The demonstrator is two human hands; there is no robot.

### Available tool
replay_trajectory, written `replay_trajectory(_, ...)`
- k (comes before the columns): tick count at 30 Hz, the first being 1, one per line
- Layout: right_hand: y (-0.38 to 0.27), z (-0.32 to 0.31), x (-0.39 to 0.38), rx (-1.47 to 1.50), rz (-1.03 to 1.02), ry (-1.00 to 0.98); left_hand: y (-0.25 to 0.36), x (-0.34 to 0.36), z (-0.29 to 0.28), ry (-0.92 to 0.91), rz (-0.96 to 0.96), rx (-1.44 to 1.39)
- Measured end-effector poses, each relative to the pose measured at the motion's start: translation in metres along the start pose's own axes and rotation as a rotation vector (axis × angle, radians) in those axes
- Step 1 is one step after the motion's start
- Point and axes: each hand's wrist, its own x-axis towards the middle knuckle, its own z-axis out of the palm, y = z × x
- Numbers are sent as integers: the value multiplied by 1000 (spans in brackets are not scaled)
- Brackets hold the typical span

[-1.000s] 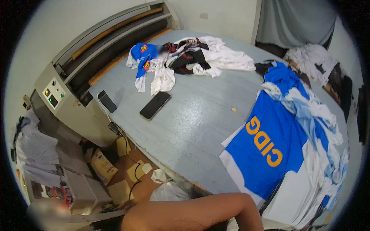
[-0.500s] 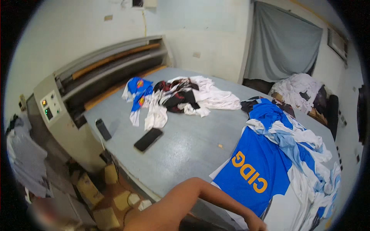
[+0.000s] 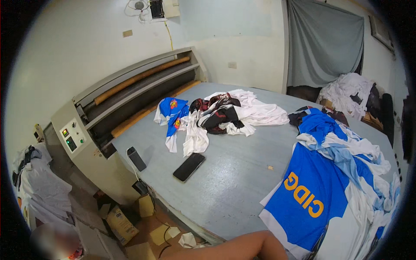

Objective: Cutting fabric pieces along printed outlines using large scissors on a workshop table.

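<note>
Now the bare arm (image 3: pixel 242 247) is seen lower than half a second ago, its hand dropped out of frame (neither hand is shown, so openness and hold can't be told); contact with the blue panel (image 3: pixel 320 182) can't be confirmed. That smooth, flat, yellow-lettered cloth is spread on the grey table's (image 3: pixel 236 173) right side, beside crumpled white fabric (image 3: pixel 368 149).

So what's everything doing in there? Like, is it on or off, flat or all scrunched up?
Blue cloth with orange letters: spread out, lightly wrinkled
Blue and white clothes beside it: scrunched up
Dark and white clothes across the table: scrunched up
Phone: lying flat, dark
Control panel: lights on
Black box: can't tell if on
Curtain: hanging down
Both hands: out of view
</note>
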Motion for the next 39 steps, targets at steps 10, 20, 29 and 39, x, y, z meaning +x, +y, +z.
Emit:
replay_trajectory(10, -2, 14, -14, 82, 72, -186, 44, 64, 97, 336, 131, -74)
replay_trajectory(20, -37, -48, 5, 42, -16, -168, 63, 102, 80, 582, 410, 220)
replay_trajectory(29, -63, -74, 22, 98, -115, -121, -33, 18, 39, 157, 141, 102)
replay_trajectory(39, -61, -56, -44, 252, -64, 20, -176, -91, 161, -348, -679, -98)
